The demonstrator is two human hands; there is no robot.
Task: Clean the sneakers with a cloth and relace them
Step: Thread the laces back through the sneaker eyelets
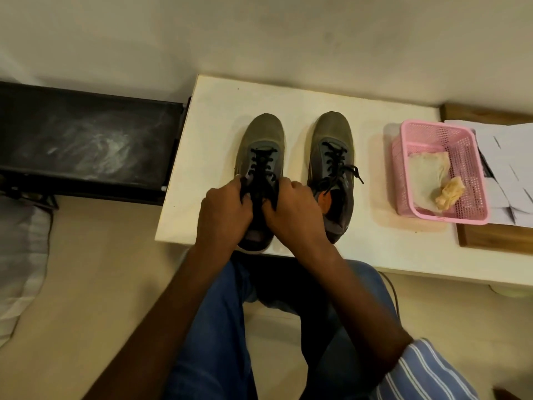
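Left hand (225, 209) and right hand (291, 209), fingers curled, each pinching a lace (261, 166) end. Left sneaker (264, 131) between them (toe pointing far); lace ends run outward to either hand.

Two grey sneakers stand side by side, toes toward the table's far edge: left sneaker (261, 157) black-laced, right sneaker (334, 168) laces loose. Cloth (428, 171) lies near the right edge.

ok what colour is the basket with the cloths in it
Pink, a perforated plastic basket, seen in the head view, to the right of the sneakers.
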